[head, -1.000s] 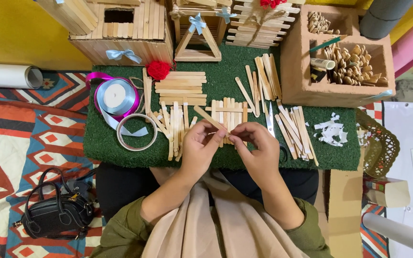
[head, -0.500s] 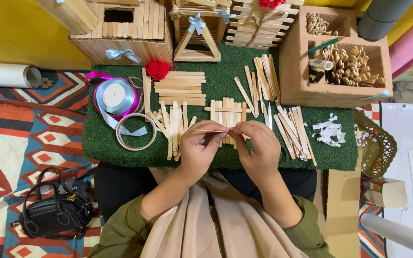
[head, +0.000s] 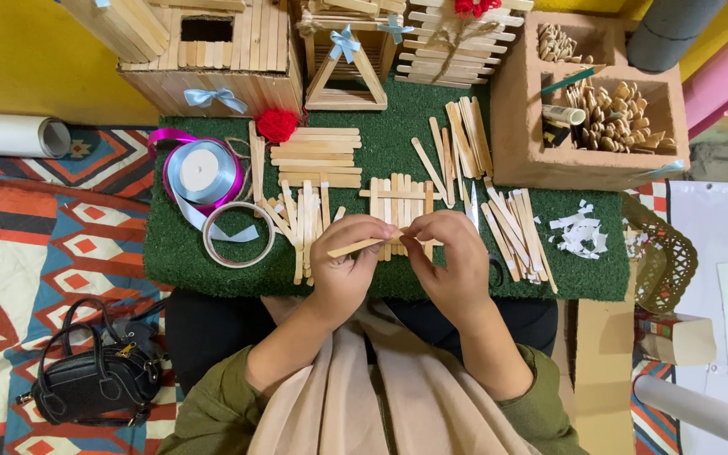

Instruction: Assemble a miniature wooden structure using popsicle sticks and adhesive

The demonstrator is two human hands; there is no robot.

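My left hand (head: 343, 257) and my right hand (head: 451, 257) meet over the near edge of a green turf mat (head: 398, 109). Together they pinch one flat wooden craft stick (head: 355, 247), which lies almost level and points left. Just beyond my fingers sits a small panel of sticks joined side by side (head: 396, 202). Loose sticks lie in a heap (head: 301, 221) to the left and another heap (head: 516, 227) to the right.
Spools of ribbon (head: 201, 171) and a tape ring (head: 238, 234) lie at the mat's left. Stick-built houses (head: 212, 50) stand behind. A cardboard box (head: 520, 126) with pistachio shells is at right. White paper scraps (head: 579, 232), a black handbag (head: 94, 383) on a patterned rug.
Both hands stay together at the mat's near edge. The stick between them has tilted slightly and the fingers have shifted along it.
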